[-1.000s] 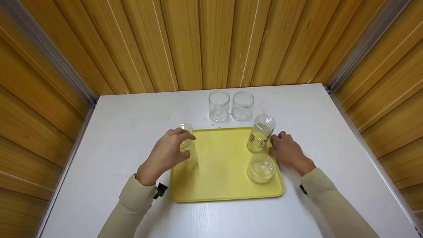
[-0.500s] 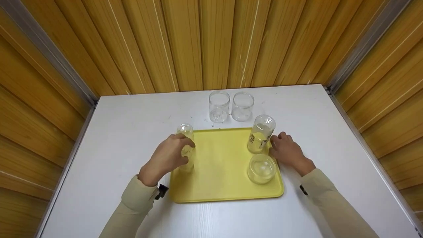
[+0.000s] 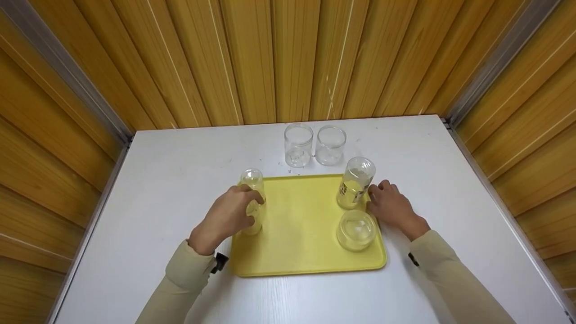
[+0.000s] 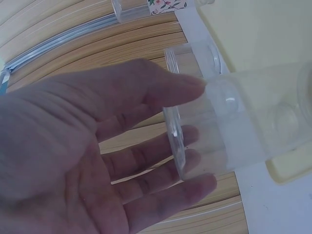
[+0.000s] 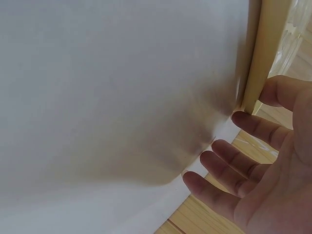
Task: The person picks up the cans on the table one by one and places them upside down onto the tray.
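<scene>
In the head view my left hand (image 3: pixel 228 210) is over the left side of a yellow tray (image 3: pixel 292 243). It holds a clear drinking glass (image 4: pixel 248 131) near its rim, thumb on one side and fingers on the other, as the left wrist view shows. Clear glass wall also shows beyond the hand. Resting at the tray's right edge, my right hand (image 3: pixel 392 208) has its thumb and index fingertip touching the tray side, fingers loosely extended. Beside it on the tray stand a tall printed glass (image 3: pixel 354 189) and a short round clear glass vessel (image 3: pixel 356 230).
Two clear glasses, one left (image 3: pixel 298 146) and one right (image 3: pixel 330 145), stand on the white table (image 3: pixel 189 166) behind the tray. Yellow wood-grain panels (image 3: pixel 292 58) enclose the table at the back and both sides.
My left hand has moved slightly left and nearer with the glass, which now sits lower over the left side of the tray. The right hand has stayed at the tray's edge.
</scene>
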The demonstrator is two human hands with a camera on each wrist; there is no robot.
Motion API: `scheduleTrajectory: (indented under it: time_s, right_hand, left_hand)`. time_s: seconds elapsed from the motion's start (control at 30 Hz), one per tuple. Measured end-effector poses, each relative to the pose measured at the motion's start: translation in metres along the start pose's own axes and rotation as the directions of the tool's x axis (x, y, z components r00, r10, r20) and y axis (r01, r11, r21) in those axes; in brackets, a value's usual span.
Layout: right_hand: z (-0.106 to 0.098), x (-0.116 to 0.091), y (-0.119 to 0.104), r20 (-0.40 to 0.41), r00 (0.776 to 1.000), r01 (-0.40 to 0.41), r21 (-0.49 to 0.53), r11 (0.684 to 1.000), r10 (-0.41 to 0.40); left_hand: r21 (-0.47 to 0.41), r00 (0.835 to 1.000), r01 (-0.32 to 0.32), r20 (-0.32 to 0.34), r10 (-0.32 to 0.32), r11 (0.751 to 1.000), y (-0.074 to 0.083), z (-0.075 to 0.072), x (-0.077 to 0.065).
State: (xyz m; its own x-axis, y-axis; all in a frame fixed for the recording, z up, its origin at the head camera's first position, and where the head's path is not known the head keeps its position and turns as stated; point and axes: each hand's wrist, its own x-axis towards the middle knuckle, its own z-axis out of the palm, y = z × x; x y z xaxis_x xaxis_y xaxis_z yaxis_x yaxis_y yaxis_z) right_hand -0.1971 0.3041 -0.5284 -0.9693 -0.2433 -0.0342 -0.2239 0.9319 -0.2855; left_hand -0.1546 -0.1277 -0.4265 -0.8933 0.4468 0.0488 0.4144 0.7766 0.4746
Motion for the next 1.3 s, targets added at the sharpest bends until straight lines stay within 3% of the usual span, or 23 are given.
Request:
scheduleTrajectory:
  time_s: [0.8, 1.3]
  right_hand:
    - [0.002, -0.002, 0.001, 0.000, 1.000, -0.016, 0.013, 1.000, 0.016]
    - [0.002, -0.001, 0.000, 0.000, 1.000, -0.004, -0.002, 1.000, 0.004]
  left_hand:
    - [0.031, 1.000, 0.012, -0.004, -0.012, 0.999, 0.002, 0.003, -0.001]
    - [0.084, 0.989, -0.038, -0.142, 0.049, 0.996, 0.014, -0.004, 0.005]
